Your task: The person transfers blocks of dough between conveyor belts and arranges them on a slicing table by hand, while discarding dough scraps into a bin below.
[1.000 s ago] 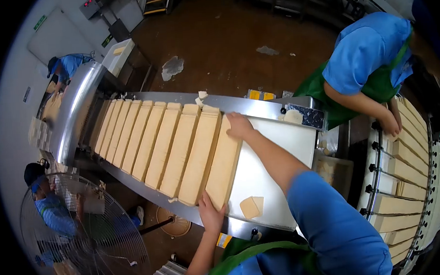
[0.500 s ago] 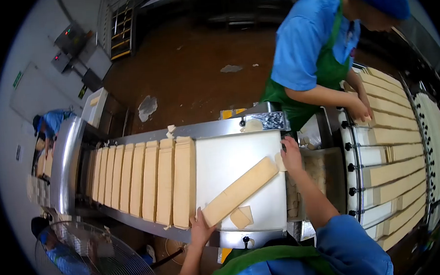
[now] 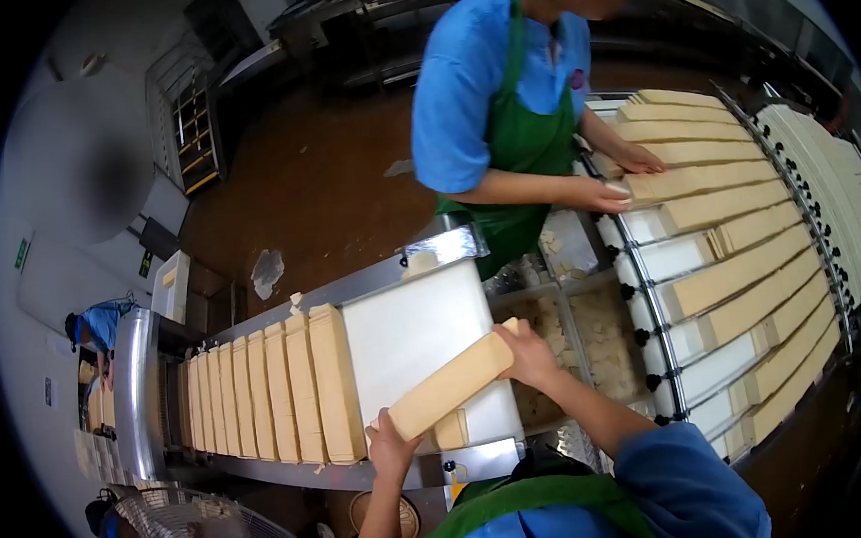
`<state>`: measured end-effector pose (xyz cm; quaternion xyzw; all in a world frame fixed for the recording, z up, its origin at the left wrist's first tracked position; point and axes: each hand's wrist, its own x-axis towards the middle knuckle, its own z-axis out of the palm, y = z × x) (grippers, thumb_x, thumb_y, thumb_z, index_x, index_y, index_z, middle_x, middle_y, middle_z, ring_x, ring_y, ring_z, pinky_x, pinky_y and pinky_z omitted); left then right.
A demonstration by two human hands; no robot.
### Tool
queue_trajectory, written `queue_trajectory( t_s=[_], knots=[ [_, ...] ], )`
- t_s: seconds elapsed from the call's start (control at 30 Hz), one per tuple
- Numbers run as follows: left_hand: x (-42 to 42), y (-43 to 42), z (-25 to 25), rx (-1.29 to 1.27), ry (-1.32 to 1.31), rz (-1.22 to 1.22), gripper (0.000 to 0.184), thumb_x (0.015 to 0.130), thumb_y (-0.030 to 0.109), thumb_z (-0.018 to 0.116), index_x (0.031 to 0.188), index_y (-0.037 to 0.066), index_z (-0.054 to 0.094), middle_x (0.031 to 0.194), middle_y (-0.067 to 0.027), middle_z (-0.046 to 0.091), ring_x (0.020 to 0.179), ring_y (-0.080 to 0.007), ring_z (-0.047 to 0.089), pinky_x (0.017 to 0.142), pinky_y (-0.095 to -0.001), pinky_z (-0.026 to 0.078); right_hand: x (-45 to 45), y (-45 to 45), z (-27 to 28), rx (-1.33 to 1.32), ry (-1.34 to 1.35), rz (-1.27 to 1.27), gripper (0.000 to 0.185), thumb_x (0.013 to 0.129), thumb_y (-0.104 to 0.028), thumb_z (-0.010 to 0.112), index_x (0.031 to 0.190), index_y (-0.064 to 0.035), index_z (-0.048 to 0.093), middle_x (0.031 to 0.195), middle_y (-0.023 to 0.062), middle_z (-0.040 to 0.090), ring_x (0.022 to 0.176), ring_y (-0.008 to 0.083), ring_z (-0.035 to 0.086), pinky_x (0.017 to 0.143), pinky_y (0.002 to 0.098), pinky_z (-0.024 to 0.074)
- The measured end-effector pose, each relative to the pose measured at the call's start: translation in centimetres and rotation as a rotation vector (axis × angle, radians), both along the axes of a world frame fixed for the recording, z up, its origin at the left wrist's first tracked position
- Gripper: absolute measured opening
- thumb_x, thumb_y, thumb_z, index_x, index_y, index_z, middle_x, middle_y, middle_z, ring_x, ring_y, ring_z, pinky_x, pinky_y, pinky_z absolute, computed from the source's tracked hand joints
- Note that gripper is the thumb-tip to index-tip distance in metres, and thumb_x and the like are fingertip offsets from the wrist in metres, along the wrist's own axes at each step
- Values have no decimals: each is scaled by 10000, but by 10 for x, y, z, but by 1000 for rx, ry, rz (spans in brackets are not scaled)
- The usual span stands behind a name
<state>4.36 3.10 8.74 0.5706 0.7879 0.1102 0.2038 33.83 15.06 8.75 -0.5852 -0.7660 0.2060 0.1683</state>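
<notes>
A long pale stack of what look like dough wrappers (image 3: 451, 385) lies slantwise between my hands, over the near part of the white conveyor belt (image 3: 418, 313). My left hand (image 3: 391, 448) is closed round its lower left end, and my right hand (image 3: 530, 356) grips the upper right end. Partly under the stack, a loose wrapper piece (image 3: 451, 430) shows on the belt. Left of my hands, several similar stacks (image 3: 334, 386) stand in a row on the belt. The undersides of my fingers are hidden.
Across the belt's end, a co-worker in a green apron (image 3: 530, 132) handles a stack on a second conveyor (image 3: 658, 340). Bins of scraps (image 3: 605, 338) sit between the conveyors. A metal housing (image 3: 140, 396) spans the belt at left. A wire-guarded fan (image 3: 206, 529) stands at lower left.
My right hand has come down onto the stack's right end, and the stack now covers most of the loose pieces. My view has turned right. The co-worker's hands have shifted along the other conveyor.
</notes>
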Motion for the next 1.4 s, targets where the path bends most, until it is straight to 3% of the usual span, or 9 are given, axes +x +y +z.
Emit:
queue_trajectory(
  t_s=[0.3, 0.4, 0.53, 0.6, 0.7, 0.87, 1.07, 1.23, 1.4],
  knots=[
    [147, -17, 67, 135, -170, -301, 841, 612, 161, 806, 1338, 144, 382, 1151, -234, 417, 992, -444, 538, 822, -472, 486, 182, -121, 62, 270, 18, -317, 902, 512, -287, 843, 1317, -191, 449, 1028, 162, 452, 916, 359, 570, 754, 423, 495],
    [187, -30, 79, 148, -206, -477, 853, 640, 165, 796, 1370, 117, 358, 1188, -231, 401, 1018, -422, 531, 831, -454, 482, 231, -166, 92, 29, 63, -466, 908, 532, -304, 841, 1335, -192, 433, 1006, 152, 449, 928, 358, 562, 760, 427, 493],
    [233, -40, 83, 123, -355, -609, 761, 744, 95, 726, 1399, 116, 339, 1145, -155, 412, 1053, -321, 512, 866, -395, 470, 322, -208, 42, 228, 327, -518, 944, 583, -357, 841, 1373, -118, 382, 1332, 200, 412, 1059, 384, 548, 868, 431, 474],
    [254, -42, 81, 19, -758, -560, 636, 843, 114, 630, 1406, 81, 335, 1162, -171, 401, 976, -309, 508, 800, -396, 472, 349, -207, 30, 301, 269, -618, 859, 675, -423, 782, 1339, -33, 402, 1352, 217, 439, 1121, 375, 529, 902, 431, 461],
    [285, -41, 65, 68, -666, -714, 556, 886, 103, 575, 1394, 73, 352, 1102, -147, 410, 920, -244, 501, 742, -328, 479, 377, -192, 38, -279, 89, -1091, 703, 839, -594, 531, 1137, 42, 548, 1043, 222, 634, 1048, 368, 570, 886, 451, 466],
    [348, -48, 68, -18, -744, -797, 552, 881, 81, 562, 1390, 62, 349, 1094, -153, 404, 911, -239, 510, 739, -320, 474, 447, -173, 1, -235, -186, -1165, 715, 862, -626, 452, 1016, 50, 627, 965, 259, 634, 999, 430, 566, 865, 497, 460],
    [386, -37, 51, -79, -891, -806, 580, 876, 24, 527, 1411, 34, 303, 1181, -176, 382, 1068, -279, 497, 916, -340, 423, 505, -169, -49, -13, -571, -925, 533, 933, -475, 412, 1043, -16, 661, 1019, 201, 644, 1045, 428, 555, 924, 535, 407],
    [405, -30, 38, -37, -728, -945, 596, 866, -2, 497, 1420, 20, 278, 1203, -200, 393, 1111, -318, 471, 976, -377, 366, 525, -174, -3, -70, 54, -1172, 292, 909, -245, 487, 999, -41, 676, 1052, 211, 627, 955, 391, 596, 851, 474, 469],
    [425, -28, 20, -49, -770, -936, 661, 813, -72, 502, 1425, 16, 267, 1234, -225, 411, 1143, -345, 454, 1007, -391, 336, 522, -192, 48, 126, -2, -1232, 249, 885, -219, 521, 1013, -30, 621, 991, 171, 637, 910, 361, 594, 784, 434, 487]
  ],
)
